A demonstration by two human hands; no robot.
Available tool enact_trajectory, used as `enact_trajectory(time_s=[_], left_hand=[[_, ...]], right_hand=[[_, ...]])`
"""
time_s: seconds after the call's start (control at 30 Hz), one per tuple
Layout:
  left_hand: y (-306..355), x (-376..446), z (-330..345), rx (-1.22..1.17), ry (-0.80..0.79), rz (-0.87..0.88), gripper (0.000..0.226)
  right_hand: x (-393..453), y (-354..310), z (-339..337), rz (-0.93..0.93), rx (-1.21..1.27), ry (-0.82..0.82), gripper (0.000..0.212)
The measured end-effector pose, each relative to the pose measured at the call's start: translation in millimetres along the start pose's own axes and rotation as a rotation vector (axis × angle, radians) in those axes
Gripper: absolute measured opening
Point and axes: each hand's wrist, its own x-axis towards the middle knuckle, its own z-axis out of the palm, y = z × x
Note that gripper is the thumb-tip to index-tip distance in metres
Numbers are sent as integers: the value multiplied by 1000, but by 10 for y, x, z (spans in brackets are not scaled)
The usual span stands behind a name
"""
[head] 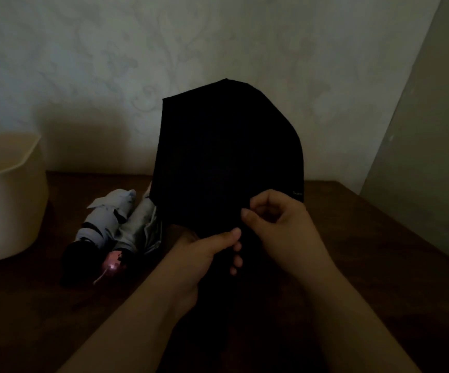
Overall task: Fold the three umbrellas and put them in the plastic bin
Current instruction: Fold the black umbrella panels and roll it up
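A black umbrella (pixel 226 152) stands upright above the wooden table (pixel 379 238), its loose canopy fanned out toward the wall. My left hand (pixel 204 254) grips it low down, fingers wrapped round the bunched fabric. My right hand (pixel 277 219) pinches a fold of the black canopy just above the left hand. Two folded umbrellas lie side by side on the table to the left: a light blue one (pixel 102 224) with a dark handle and a grey one (pixel 140 227) with a pink handle. The cream plastic bin (pixel 16 205) stands at the far left.
A patterned wall rises right behind the table. A pale panel or door (pixel 427 130) closes off the right side. The room is dim, and the umbrella's lower part is lost in shadow between my forearms.
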Motion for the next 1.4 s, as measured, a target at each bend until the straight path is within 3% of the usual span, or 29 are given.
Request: enact_trajectory(time_s=[0.03, 0.1, 0.17, 0.23, 0.33, 0.47, 0.63, 0.7, 0.8, 0.97, 1.1, 1.2, 1.3, 1.4], left_hand=[[1, 10, -27, 5, -1, 0, 21], [17, 29, -82, 32, -32, 33, 23], [43, 39, -121, 54, -53, 71, 20], [69, 39, -140, 63, -68, 81, 17], [78, 46, -164, 77, -82, 81, 19], [77, 54, -216, 103, -92, 72, 26], [50, 81, -213, 45, -133, -36, 35], [43, 88, -216, 35, -165, -20, 39], [26, 70, -214, 35, -181, 20, 45], [7, 51, -95, 43, -118, -45, 69], [-72, 74, -31, 75, -12, -46, 53], [-91, 90, -20, 42, 26, -53, 49], [-77, 79, -31, -20, 10, -91, 51], [-28, 50, -35, -65, -27, -111, 52]], right_hand=[[0, -9, -17, -5, -27, 13, 7], [36, 1, -126, -72, -93, 213, 6], [100, -8, -332, -116, -91, 508, 22], [200, -62, -560, -93, -26, 597, 38], [435, -95, -744, -86, 50, 373, 52], [696, -22, -836, -50, 233, 124, 43], [687, 70, -846, 14, 504, 244, 6], [637, 138, -882, 63, 607, 255, 15], [520, 287, -944, 206, 664, 136, 25], [427, 449, -1114, 433, 704, 98, 34], [448, 419, -1175, 267, 717, 282, 17], [427, 378, -1180, 139, 739, 360, 20], [406, 365, -1178, 164, 640, 217, 30], [376, 375, -1164, 164, 586, 98, 27]])
